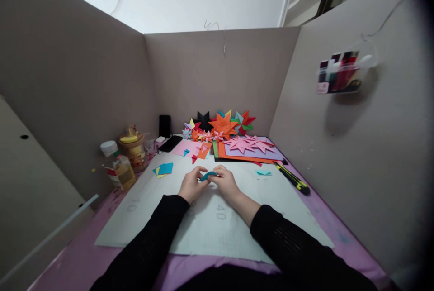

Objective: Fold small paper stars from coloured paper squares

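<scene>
A small piece of blue paper (208, 175) is held between my two hands, above the middle of the white sheet (237, 241). My left hand (192, 184) pinches its left part, and my right hand (224, 181) grips it from the right. The paper looks folded or bent; its exact folds are too small to tell. To the left lie blue and yellow paper squares (166, 169). On the right rests a light turquoise folded piece (263, 172).
Folded paper stars (224, 126) stand at the back beside pink stars (240, 143) on stacked coloured sheets. A yellow-black cutter (293, 179) lies on the right. A bottle (120, 169), a jar (134, 148) and a phone (170, 144) are at the left.
</scene>
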Available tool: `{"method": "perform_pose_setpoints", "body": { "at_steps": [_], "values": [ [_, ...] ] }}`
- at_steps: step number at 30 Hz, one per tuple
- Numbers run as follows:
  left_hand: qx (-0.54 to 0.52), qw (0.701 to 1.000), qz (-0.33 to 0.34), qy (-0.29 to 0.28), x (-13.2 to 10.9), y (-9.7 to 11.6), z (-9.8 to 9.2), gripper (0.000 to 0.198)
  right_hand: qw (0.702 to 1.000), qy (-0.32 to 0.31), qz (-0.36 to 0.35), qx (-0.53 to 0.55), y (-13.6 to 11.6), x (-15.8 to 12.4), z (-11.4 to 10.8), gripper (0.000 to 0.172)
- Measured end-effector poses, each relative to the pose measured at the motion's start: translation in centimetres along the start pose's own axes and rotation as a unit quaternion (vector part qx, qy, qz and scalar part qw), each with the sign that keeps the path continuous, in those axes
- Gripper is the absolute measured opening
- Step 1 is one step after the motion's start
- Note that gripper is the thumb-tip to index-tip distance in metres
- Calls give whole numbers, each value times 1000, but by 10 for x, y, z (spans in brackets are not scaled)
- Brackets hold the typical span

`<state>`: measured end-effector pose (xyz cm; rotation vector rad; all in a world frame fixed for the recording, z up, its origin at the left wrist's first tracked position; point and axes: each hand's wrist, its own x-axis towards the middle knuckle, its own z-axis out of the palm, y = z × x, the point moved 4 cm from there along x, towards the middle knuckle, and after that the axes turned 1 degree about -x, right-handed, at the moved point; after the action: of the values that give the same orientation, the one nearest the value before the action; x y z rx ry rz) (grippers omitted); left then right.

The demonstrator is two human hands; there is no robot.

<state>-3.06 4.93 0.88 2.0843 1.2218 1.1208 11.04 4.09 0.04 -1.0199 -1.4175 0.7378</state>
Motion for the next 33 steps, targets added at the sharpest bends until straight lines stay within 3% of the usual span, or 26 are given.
{"method": "perform_pose_setpoints", "body": {
  "at_steps": [4,6,10,16,25,28,33],
  "values": [
    [15,999,-32,-26,0,-9,-5,21,996,82,18,30,1,11,-24,11],
    [-2,999,-44,-14,-1,-11,-9,21,992,124,7,18,-1,15,-35,12],
    [-23,1000,7,-11,-3,1,-7,47,998,45,-4,-33,-6,10,-22,11],
    [-17,1000,-17,-6,-3,4,-2,25,998,-24,3,-57,-12,-3,4,5],
    [-71,996,-35,-29,-2,2,-1,30,998,-28,11,-63,-3,-6,9,10],
    [-48,997,-34,-40,-3,0,-3,28,999,-4,47,-26,-1,1,-1,15],
    [-51,995,-82,-34,-2,-13,-8,33,988,108,95,46,4,18,-41,24]
  ]
}}
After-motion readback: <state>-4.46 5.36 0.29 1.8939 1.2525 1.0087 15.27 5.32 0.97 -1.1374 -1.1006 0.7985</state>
